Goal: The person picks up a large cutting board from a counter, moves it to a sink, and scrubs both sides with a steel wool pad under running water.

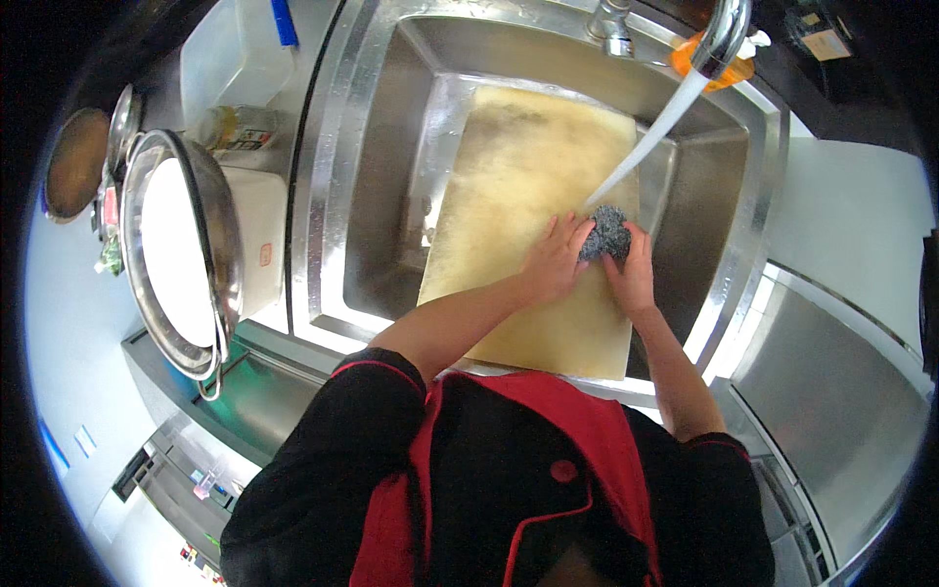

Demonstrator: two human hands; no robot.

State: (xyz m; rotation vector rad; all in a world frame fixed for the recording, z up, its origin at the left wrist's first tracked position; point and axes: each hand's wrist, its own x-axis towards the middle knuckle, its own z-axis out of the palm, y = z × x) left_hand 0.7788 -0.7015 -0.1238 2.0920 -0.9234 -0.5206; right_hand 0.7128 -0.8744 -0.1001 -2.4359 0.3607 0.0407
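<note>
A grey steel-wool scouring pad [606, 233] is held between my two hands, just over the right side of a large yellowish cutting board [506, 191]. My left hand [556, 257] grips the pad's left side, fingers spread near the board. On the pad's right side are the thumb and fingers of my right hand [632, 270]. The board lies in a stainless steel sink [389, 176], its surface stained darker toward the far end. A stream of water [653, 132] runs from the curved chrome faucet [722, 37] and falls close beside the pad.
Left of the sink, a metal bowl [229, 249] with a strainer stands by a white container [262, 235]. Behind them are a glass jar [238, 128] and a translucent plastic bin [227, 66]. An orange item [686, 55] sits behind the faucet. A second chrome fitting [610, 29] rises at the sink's back rim.
</note>
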